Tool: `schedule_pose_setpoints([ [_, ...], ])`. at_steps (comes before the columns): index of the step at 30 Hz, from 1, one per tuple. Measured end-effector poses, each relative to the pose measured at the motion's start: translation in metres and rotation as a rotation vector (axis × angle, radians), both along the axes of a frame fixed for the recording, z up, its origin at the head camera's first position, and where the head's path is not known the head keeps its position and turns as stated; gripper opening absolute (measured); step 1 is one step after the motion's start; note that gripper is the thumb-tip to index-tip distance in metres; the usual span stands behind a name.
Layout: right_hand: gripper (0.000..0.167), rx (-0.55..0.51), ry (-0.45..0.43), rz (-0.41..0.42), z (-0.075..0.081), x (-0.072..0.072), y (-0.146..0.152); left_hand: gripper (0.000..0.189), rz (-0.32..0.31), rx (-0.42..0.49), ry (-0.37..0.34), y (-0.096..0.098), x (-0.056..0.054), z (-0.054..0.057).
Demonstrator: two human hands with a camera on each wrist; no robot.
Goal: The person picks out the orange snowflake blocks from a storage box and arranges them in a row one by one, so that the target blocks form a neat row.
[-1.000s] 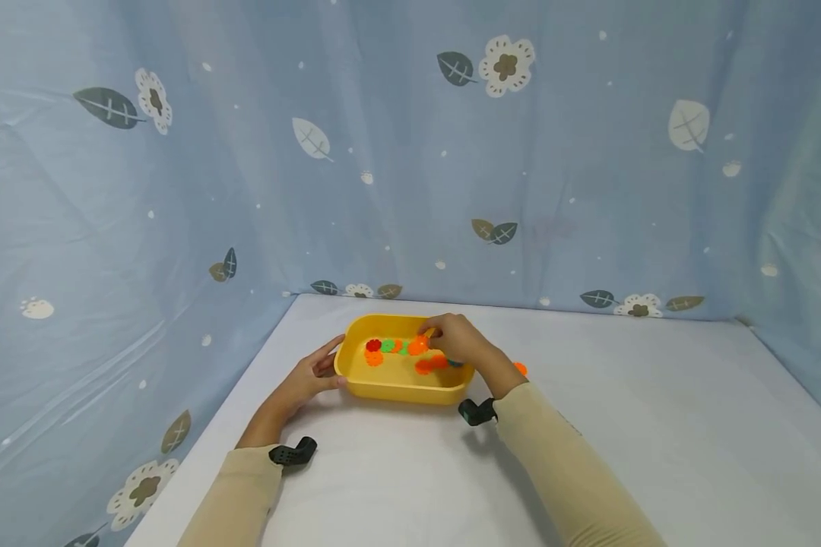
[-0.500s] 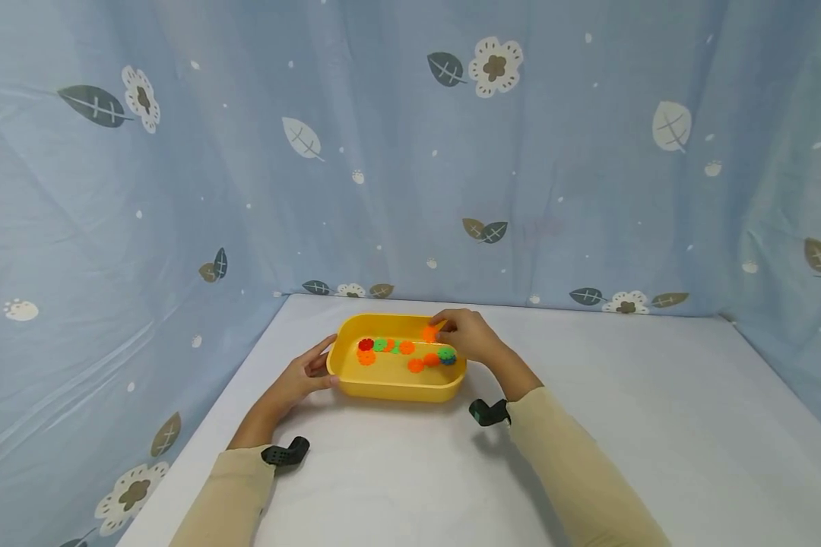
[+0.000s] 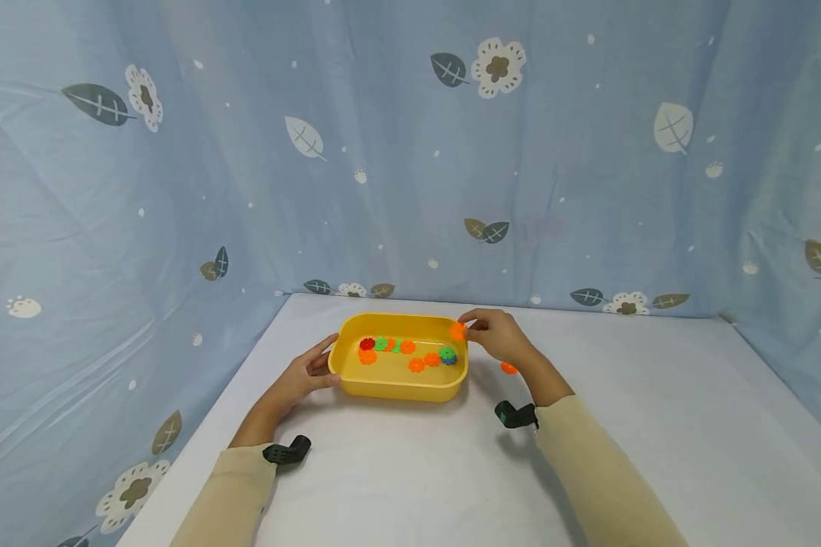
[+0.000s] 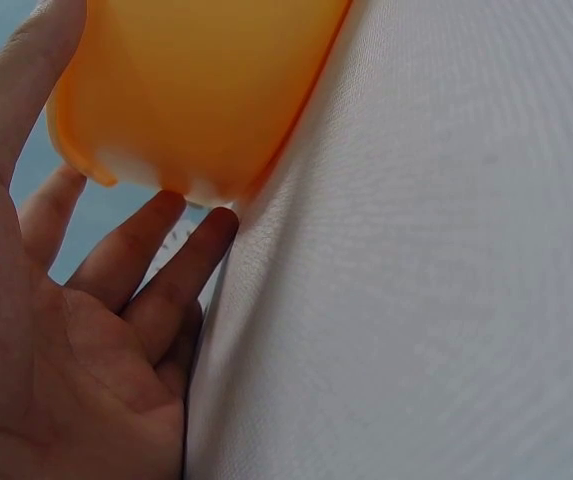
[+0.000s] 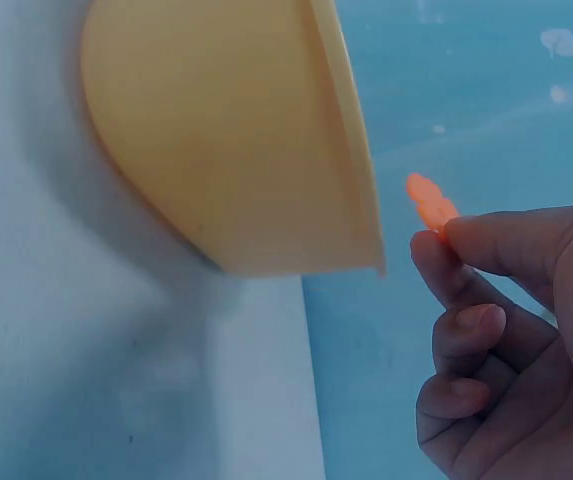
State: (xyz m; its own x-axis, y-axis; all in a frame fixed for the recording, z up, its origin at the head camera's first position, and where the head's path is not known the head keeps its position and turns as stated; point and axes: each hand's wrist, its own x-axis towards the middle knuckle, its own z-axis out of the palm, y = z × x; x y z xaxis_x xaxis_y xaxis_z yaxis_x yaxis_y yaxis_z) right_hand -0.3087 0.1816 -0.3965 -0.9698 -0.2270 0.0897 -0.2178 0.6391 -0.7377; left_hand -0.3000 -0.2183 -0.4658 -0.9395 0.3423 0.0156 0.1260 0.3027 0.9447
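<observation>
A yellow plastic tub [image 3: 400, 390] stands on the table with several small flower-shaped discs in it. My right hand [image 3: 496, 334] pinches an orange flower-shaped disc [image 3: 458, 331] between thumb and index finger, at the tub's right rim. In the right wrist view this disc [image 5: 430, 203] is held just beyond the rim, with the other fingers curled beneath. My left hand [image 3: 304, 376] rests against the tub's left end, thumb at the front corner. Its fairly straight fingers [image 4: 161, 260] touch the end wall in the left wrist view.
Inside the tub lie a red disc [image 3: 367, 344], a green disc [image 3: 448, 353] over a blue one, and several orange discs. Another orange disc [image 3: 508, 368] is on the white table [image 3: 397, 471], close to my right wrist. A blue patterned curtain [image 3: 410, 190] surrounds the table.
My right hand has lifted an orange disc from inside the tub and carried it right to the rim. The disc on the table shows again beside my wrist. My left hand stays at the tub.
</observation>
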Motion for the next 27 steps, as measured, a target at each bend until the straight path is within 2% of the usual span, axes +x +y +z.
schedule_pose_setpoints([
  [6, 0.026, -0.019, -0.022, -0.013, -0.003, 0.002, 0.011, 0.086, 0.007, -0.012, -0.004, -0.001, -0.002, -0.002],
  [14, 0.027, -0.048, -0.073, -0.077, -0.009, 0.008, 0.026, 0.088, 0.010, -0.019, -0.009, -0.001, 0.000, -0.001],
  [22, 0.030, -0.047, -0.092, -0.105, -0.019, 0.008, 0.042, 0.088, 0.015, -0.030, -0.002, -0.004, -0.002, -0.003],
  [27, 0.031, -0.056, -0.090, -0.117, -0.030, 0.008, 0.058, 0.088, -0.001, -0.003, 0.004, -0.001, -0.002, -0.002],
])
